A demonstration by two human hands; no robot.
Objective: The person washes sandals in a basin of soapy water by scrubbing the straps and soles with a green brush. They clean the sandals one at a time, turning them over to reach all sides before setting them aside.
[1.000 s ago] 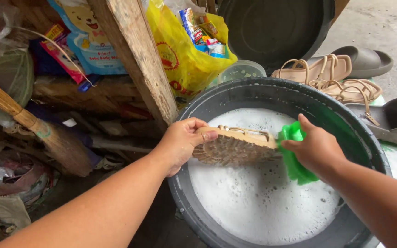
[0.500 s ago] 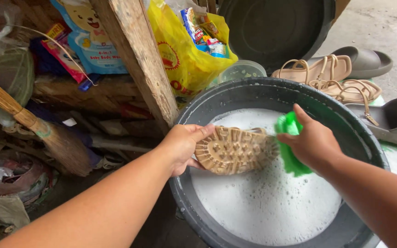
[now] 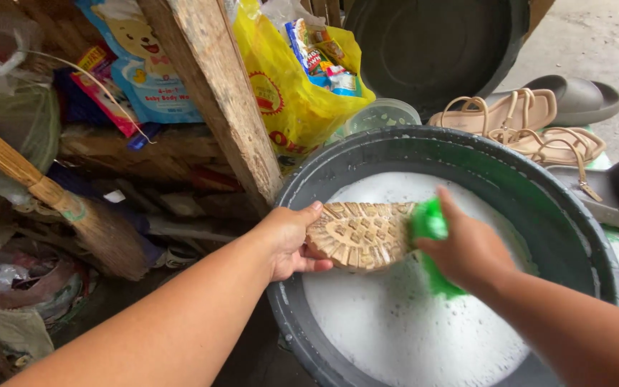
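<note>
A tan sandal (image 3: 358,234) is being held sole-up over the foamy water of a dark round basin (image 3: 460,152) — the left hand (image 3: 288,240) is gripping its heel end, fingers curled around the edge. The right hand (image 3: 467,247) is closing around a green scrub brush (image 3: 431,236) that is pressing against the sandal's toe end. Beyond the rim, more tan strappy sandals (image 3: 517,122) and grey slides (image 3: 574,97) are lying on the floor — a yellow plastic bag (image 3: 288,93) is sitting behind a wooden post (image 3: 216,93).

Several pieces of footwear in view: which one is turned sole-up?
The tan sandal held by the left hand over the suds. The beige strappy sandals and grey slippers lie on the ground, soles down.
</note>
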